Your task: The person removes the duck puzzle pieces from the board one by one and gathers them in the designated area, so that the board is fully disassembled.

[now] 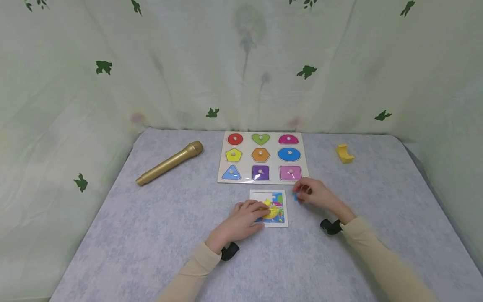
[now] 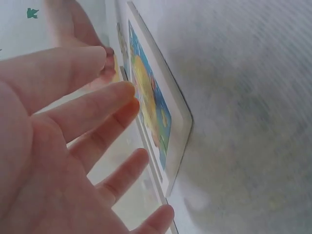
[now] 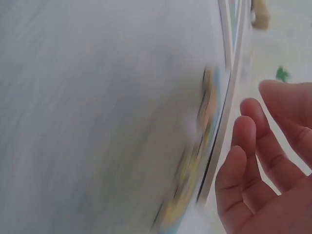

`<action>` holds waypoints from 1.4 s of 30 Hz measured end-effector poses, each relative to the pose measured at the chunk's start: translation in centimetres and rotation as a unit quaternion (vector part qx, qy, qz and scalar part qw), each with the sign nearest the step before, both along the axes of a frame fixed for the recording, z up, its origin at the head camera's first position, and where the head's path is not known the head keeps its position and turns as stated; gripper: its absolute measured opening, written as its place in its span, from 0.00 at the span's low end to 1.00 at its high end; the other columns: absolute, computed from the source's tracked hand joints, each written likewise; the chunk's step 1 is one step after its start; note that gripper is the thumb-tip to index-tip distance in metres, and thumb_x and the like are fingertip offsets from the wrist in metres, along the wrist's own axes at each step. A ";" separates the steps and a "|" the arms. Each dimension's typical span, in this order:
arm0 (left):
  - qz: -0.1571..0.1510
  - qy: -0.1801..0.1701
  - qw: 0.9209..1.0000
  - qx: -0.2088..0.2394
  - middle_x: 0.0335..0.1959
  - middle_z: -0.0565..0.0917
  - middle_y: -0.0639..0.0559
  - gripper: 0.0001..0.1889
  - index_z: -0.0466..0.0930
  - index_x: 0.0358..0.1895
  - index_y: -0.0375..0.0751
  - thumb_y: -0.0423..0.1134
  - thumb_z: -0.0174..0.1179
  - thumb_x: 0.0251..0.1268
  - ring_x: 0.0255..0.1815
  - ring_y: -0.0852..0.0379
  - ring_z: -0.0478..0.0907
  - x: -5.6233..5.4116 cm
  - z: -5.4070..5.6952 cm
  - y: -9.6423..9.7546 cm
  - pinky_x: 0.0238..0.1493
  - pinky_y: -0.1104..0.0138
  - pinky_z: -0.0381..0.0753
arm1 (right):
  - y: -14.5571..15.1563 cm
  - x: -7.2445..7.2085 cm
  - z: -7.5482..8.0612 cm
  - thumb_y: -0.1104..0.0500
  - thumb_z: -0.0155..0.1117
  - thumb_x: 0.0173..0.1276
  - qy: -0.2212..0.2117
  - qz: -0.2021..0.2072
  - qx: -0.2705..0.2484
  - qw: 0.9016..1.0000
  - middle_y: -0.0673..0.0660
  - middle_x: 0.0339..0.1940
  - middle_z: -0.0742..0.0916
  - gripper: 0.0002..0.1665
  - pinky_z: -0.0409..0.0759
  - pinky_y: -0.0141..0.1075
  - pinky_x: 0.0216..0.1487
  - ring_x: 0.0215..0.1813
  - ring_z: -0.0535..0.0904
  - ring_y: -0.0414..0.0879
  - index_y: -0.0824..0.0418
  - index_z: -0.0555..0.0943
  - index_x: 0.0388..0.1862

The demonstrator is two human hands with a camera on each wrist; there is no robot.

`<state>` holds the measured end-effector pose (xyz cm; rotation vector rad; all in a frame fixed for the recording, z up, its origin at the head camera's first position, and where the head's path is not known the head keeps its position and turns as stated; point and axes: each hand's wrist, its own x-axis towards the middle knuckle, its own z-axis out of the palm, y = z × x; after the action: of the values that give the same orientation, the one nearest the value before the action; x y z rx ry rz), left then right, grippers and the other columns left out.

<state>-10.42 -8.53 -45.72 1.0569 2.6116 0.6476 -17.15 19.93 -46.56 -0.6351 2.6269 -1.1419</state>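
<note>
A small square jigsaw puzzle point(image 1: 280, 212) in a white frame lies flat, showing a yellow figure on a colourful scene; its upper left part is bare white. My left hand point(image 1: 246, 219) reaches over its left side with fingers spread and extended, fingertips close above the picture. In the left wrist view the puzzle frame point(image 2: 181, 114) stands just beyond those fingers. To the right of the puzzle, a small blue puzzle piece point(image 1: 296, 197) lies at the fingertips of my right hand point(image 1: 315, 195). The right wrist view shows blurred puzzle piece point(image 3: 209, 102) on the table, beside loosely bent fingers.
Behind the puzzle lies a wooden shape board point(image 1: 245, 167) with several coloured knobbed shapes. A gold microphone point(image 1: 170, 162) rests at the left back, and a yellow curved block point(image 1: 344, 154) at the right back. A pale cloth curtain point(image 1: 181, 63) hangs behind the table point(image 1: 151, 235).
</note>
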 end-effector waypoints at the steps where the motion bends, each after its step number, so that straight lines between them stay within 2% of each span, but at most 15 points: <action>1: -0.003 0.000 1.000 -0.002 0.66 0.69 0.54 0.21 0.72 0.65 0.44 0.42 0.53 0.72 0.68 0.50 0.57 -0.1 -0.1 0.1 0.62 0.47 0.54 | -0.6 0.0 0.0 0.70 0.63 0.63 -0.004 0.007 0.000 1.000 0.51 0.35 0.81 0.07 0.76 0.38 0.40 0.38 0.74 0.47 0.63 0.80 0.39; 8: -0.023 -0.013 0.999 -0.021 0.71 0.65 0.59 0.24 0.68 0.70 0.49 0.44 0.52 0.73 0.69 0.50 0.55 -0.4 -0.4 0.8 0.61 0.48 0.54 | -3.5 -0.2 -0.3 0.68 0.67 0.61 0.004 0.050 0.003 0.999 0.51 0.38 0.82 0.11 0.76 0.37 0.42 0.38 0.74 0.46 0.62 0.82 0.43; 13: -0.021 -0.011 0.999 -0.039 0.71 0.64 0.61 0.25 0.67 0.70 0.50 0.45 0.52 0.72 0.69 0.51 0.55 -0.4 -0.5 1.1 0.60 0.48 0.55 | -5.0 -0.1 -0.3 0.66 0.70 0.59 0.016 0.061 0.044 0.997 0.51 0.39 0.80 0.14 0.75 0.36 0.41 0.39 0.72 0.45 0.62 0.82 0.44; 19: -0.017 -0.009 0.998 -0.054 0.71 0.63 0.61 0.25 0.66 0.71 0.50 0.46 0.53 0.72 0.69 0.52 0.54 -0.3 -0.6 1.2 0.59 0.48 0.55 | -6.1 0.5 0.0 0.65 0.72 0.57 0.009 0.041 0.086 0.995 0.52 0.39 0.77 0.16 0.76 0.39 0.47 0.41 0.72 0.46 0.62 0.81 0.45; 27: -0.011 -0.026 0.998 -0.054 0.72 0.62 0.62 0.25 0.65 0.71 0.51 0.46 0.52 0.73 0.71 0.51 0.52 -0.4 -0.5 1.3 0.60 0.46 0.53 | -6.6 1.0 0.1 0.66 0.74 0.54 0.040 0.016 0.120 0.992 0.52 0.41 0.79 0.17 0.76 0.40 0.49 0.42 0.72 0.47 0.61 0.81 0.43; 35: -0.005 -0.030 0.998 -0.055 0.72 0.62 0.63 0.25 0.65 0.71 0.52 0.46 0.52 0.73 0.72 0.51 0.52 -0.3 -0.5 1.2 0.60 0.45 0.53 | -6.2 1.0 -0.4 0.68 0.72 0.56 0.043 0.031 0.107 0.993 0.51 0.39 0.76 0.11 0.74 0.38 0.42 0.39 0.70 0.46 0.58 0.83 0.37; 42: 0.000 -0.025 0.998 -0.056 0.72 0.62 0.63 0.25 0.65 0.71 0.52 0.46 0.52 0.73 0.72 0.51 0.52 -0.1 -0.5 1.3 0.60 0.44 0.52 | -6.4 0.7 -0.5 0.71 0.72 0.53 0.034 0.032 0.093 0.995 0.52 0.38 0.74 0.12 0.72 0.38 0.41 0.42 0.68 0.48 0.57 0.81 0.31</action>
<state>-10.57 -7.22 -46.21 0.9938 2.5721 0.5139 -16.41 13.56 -47.02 -0.7250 2.7072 -0.8607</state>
